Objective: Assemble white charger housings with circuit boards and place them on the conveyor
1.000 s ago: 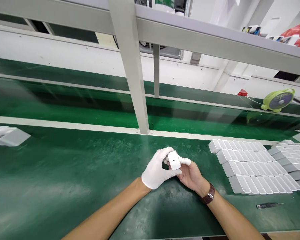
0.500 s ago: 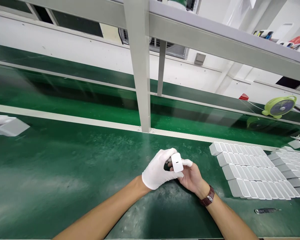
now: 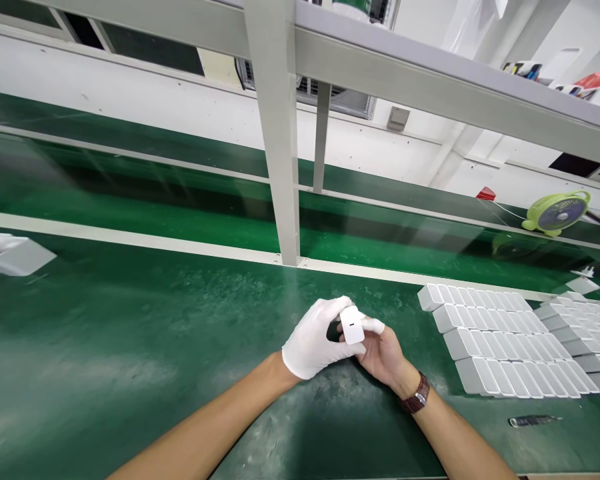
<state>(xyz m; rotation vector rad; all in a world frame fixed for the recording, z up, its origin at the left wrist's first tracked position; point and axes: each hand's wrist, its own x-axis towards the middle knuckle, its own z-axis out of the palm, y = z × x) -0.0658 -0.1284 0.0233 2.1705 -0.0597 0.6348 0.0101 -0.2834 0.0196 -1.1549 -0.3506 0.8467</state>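
Note:
A small white charger (image 3: 351, 325) with rounded corners and one dark slot, like a USB-C port, faces up toward me. My left hand (image 3: 314, 340), in a white glove, curls its thumb and fingers around the charger from the left. From the right, my right hand (image 3: 383, 352) grips the same charger, its white-covered thumb lying along the side. The other right fingers are partly hidden behind the charger and the glove. Both hands are held over the green table (image 3: 205, 333).
Several rows of white boxes (image 3: 510, 343) stand on the right, with more stacked beyond them. A dark pen-like tool (image 3: 533, 421) lies nearer me. At far left is an open white box (image 3: 23, 257). A grey post (image 3: 283, 147) rises ahead, and a green fan (image 3: 557, 213) stands behind.
The charger has tilted slightly and shifted a little left within my hands. Both hands keep nearly the same place and hold.

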